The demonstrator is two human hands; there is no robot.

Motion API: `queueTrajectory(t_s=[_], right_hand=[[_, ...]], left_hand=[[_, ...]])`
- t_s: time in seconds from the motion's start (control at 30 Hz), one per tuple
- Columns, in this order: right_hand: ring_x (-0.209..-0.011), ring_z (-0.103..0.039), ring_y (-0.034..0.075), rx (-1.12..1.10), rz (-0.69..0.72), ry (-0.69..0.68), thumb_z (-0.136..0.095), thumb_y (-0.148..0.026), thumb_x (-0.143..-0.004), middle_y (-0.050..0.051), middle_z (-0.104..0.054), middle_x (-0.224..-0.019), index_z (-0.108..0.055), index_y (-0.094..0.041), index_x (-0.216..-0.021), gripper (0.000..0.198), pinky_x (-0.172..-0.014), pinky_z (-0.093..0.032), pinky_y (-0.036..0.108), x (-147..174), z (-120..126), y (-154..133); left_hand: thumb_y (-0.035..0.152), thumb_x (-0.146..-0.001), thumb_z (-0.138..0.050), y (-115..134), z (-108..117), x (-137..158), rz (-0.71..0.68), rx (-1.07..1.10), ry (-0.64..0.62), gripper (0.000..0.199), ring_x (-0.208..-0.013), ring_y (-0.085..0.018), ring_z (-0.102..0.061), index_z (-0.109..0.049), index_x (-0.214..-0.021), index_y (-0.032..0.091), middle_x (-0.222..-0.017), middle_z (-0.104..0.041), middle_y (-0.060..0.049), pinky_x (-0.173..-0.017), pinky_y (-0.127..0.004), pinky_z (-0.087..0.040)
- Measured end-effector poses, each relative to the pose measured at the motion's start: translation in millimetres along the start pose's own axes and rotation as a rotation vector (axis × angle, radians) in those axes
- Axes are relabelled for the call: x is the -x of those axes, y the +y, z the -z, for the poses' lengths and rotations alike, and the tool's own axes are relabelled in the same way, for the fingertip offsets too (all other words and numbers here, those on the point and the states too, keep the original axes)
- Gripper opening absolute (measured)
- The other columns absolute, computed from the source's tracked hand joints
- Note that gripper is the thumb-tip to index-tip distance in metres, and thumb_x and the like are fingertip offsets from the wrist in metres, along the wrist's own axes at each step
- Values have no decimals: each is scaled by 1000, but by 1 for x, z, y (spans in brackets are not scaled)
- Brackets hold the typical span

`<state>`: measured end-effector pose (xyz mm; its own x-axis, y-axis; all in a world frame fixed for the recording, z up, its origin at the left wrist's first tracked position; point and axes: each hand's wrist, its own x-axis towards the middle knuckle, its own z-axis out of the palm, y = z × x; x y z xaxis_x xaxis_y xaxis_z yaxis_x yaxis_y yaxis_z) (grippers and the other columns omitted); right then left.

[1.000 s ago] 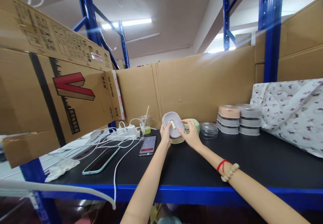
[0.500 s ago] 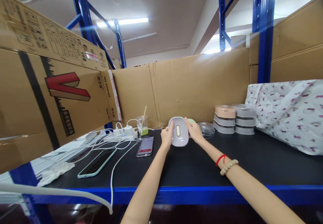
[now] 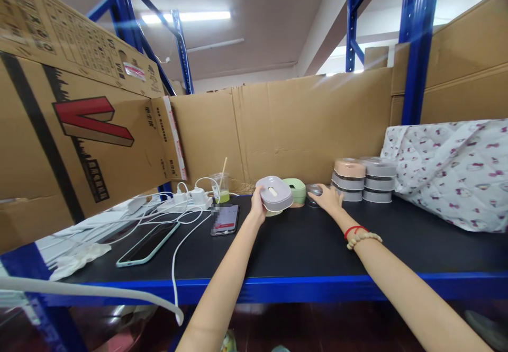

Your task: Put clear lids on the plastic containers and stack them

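Okay, my left hand (image 3: 259, 204) is closed on the left edge of the lilac-grey rounded plastic box (image 3: 280, 197), tilted over the black tabletop (image 3: 289, 251); likely pinched there so its top is uncovered and my right hand (image 3: 329, 199) is free. That one's half-curled at the clear rounded plastic cover (image 3: 314, 190), farther right; can't tell if I've got hold. Light-green rounded plastic box (image 3: 297, 189) sits between.

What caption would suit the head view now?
Left hand holding a lilac container, right hand at clear covers beside a green container on a black tabletop.
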<state>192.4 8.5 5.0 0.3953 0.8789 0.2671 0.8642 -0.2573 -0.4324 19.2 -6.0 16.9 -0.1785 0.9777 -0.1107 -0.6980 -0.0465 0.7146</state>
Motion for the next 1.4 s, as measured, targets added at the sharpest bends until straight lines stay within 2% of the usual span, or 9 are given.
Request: queueTrajectory(t_s=[0.23,0.37,0.53,0.73,0.97,1.17,1.4], right_hand=[[-120,-46,26,-180,-72,146,-55,-43,-86,14,-48,-126,-52,-23,-132,50,-99,-30,35,-2,-1,0],[-120,-47,26,-237,-67,107,-59,-41,-84,14,-49,-126,-55,-22,-129,49,-98,-33,33,-1,2,0],[-117,-51,25,-239,-69,74,-56,-44,-85,14,-51,-125,-53,-22,-131,51,-95,-37,32,1,5,0],[-113,-54,25,-156,-77,44,-46,-49,-90,14,-51,-126,-49,-23,-134,52,-94,-38,32,3,7,-1],[-113,-54,28,14,30,37,-42,-46,-93,19,-49,-125,-48,-20,-135,50,-93,-38,35,8,2,-5],[-113,-53,29,38,30,48,-37,-45,-94,22,-48,-123,-45,-18,-137,51,-89,-39,36,11,1,-7],[-115,-53,29,-40,-63,-10,-33,-51,-94,21,-45,-126,-38,-18,-141,58,-91,-38,36,8,2,-4]], left_hand=[[17,-80,-53,-2,0,-4,4,-91,19,8,-48,-10,-51,-58,-78,12,-59,-55,0,-47,-20,-39],[17,-80,-53,-2,0,-3,-17,-72,43,8,-50,-10,-52,-58,-83,12,-60,-56,0,-48,-19,-41],[15,-82,-50,0,0,-1,-34,-58,43,9,-48,-9,-50,-56,-76,12,-59,-55,1,-48,-19,-41],[16,-79,-54,-2,2,-6,-72,-61,120,4,-51,-9,-51,-53,-76,13,-61,-54,2,-50,-19,-41],[15,-78,-53,1,4,-8,-61,-60,159,6,-46,-8,-46,-48,-75,15,-57,-49,4,-46,-19,-35],[14,-77,-53,1,4,-8,-73,-27,123,4,-48,-8,-48,-49,-75,15,-59,-51,3,-50,-19,-37],[13,-77,-50,2,4,-6,-57,10,84,5,-48,-8,-49,-49,-71,15,-58,-52,3,-49,-19,-37]])
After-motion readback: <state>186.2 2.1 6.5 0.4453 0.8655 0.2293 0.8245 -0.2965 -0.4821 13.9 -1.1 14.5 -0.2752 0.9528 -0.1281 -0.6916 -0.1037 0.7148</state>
